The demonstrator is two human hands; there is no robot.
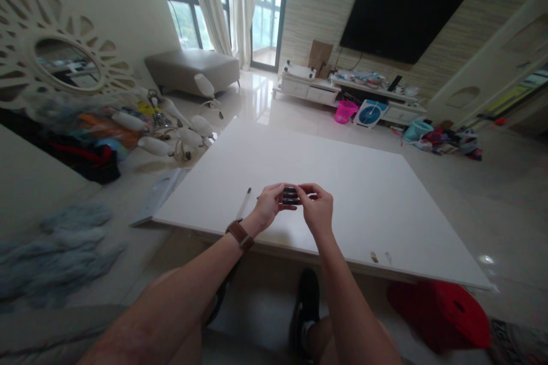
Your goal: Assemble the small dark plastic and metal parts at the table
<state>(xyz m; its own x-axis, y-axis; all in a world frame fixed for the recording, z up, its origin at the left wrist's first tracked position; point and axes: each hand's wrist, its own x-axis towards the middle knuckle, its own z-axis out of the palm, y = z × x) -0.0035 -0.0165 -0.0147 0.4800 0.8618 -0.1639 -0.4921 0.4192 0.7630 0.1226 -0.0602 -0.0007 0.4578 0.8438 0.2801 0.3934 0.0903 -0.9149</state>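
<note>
Both hands meet above the near part of a white tabletop (pixel 342 182). Between them is a small black object with pale bands across it (pixel 290 196); its exact kind is too small to make out. My left hand (pixel 269 202), with a brown watch strap (pixel 240 234) at the wrist, has its fingers closed around the object's left side. From the right, the thumb and fingers of my right hand (pixel 317 205) pinch its other edge. A slim pen-like stick with a dark tip (pixel 245 202) lies on the table just left of my left hand.
Two small items, one yellow and dark (pixel 374 256) and one clear (pixel 388 258), lie near the table's front edge. A red object (pixel 449 313) sits below right. Lamp shades (pixel 188 137) and bagged items stand left. A pink basket (pixel 345 112) and fan (pixel 370 113) are beyond.
</note>
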